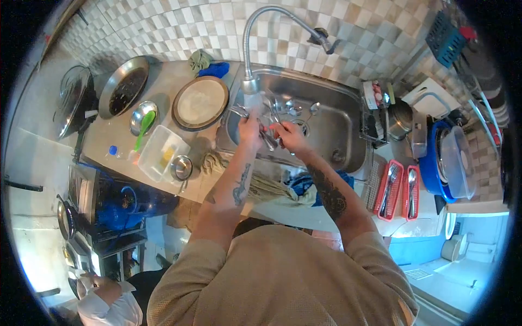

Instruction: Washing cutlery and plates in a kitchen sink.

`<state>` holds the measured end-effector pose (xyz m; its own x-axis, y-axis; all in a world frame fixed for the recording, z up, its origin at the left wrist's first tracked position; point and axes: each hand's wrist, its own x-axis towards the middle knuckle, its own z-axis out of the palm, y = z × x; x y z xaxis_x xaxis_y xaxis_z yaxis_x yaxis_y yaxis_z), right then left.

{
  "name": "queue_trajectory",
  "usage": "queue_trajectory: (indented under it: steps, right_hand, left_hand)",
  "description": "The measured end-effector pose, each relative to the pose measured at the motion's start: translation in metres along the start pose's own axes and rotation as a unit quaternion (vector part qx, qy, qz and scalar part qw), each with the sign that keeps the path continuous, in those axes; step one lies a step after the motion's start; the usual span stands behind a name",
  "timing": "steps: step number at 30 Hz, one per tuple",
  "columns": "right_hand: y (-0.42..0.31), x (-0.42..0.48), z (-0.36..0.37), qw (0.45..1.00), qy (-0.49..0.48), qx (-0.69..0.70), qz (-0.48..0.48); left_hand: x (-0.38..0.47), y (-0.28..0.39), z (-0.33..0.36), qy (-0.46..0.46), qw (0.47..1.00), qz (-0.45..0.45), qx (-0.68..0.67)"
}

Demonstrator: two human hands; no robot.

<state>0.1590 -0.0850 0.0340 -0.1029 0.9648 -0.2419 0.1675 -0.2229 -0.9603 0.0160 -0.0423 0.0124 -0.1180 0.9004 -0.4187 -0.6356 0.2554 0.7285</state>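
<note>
Both my hands are over the left part of the stainless steel sink [344,122]. My left hand [249,132] grips a bunch of metal cutlery [269,140], whose ends stick out on both sides of the fist. Water runs from the flexible faucet [250,85] onto this hand. My right hand [288,136] is closed around a slim metal utensil [276,112]; fingers and glare hide its kind. Beyond my hands, several spoons [315,108] and other cutlery lie in the sink, near the drain [302,127].
Left counter: a plate [200,102], a plastic container [153,153], a small steel cup [181,167], a bowl with a green spoon [142,126]. Right: red cutlery baskets [386,191], a blue basin [433,179], a dish rack [373,124]. Cloths [265,189] line the sink's front. A person [110,301] is lower left.
</note>
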Motion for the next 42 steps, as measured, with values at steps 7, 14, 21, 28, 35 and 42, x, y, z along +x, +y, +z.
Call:
queue_trajectory:
  steps: [7, 14, 21, 28, 35, 42]
  right_hand:
    - [0.007, 0.034, 0.028, 0.990, 0.035, -0.075, -0.114]
    - [-0.002, 0.022, 0.029, 0.952, 0.128, -0.239, -0.141]
    - [-0.005, 0.007, 0.014, 0.924, 0.087, -0.300, -0.223]
    - [-0.006, -0.026, -0.002, 0.834, 0.145, -0.423, -0.324]
    - [0.012, -0.077, -0.059, 0.896, 0.136, -0.347, -0.241]
    - [0.034, -0.120, -0.115, 0.955, 0.177, -0.159, -0.174]
  left_hand:
    - [-0.005, -0.001, -0.001, -0.115, 0.990, 0.010, -0.084]
    - [0.000, -0.002, 0.000, -0.055, 0.996, 0.054, -0.034]
    - [0.001, -0.015, 0.007, -0.049, 0.988, 0.059, -0.136]
    - [-0.024, -0.030, 0.030, -0.083, 0.985, 0.063, -0.137]
    - [-0.069, -0.067, 0.067, -0.183, 0.976, 0.055, -0.105]
    - [-0.125, -0.080, 0.131, -0.253, 0.960, -0.019, 0.118]
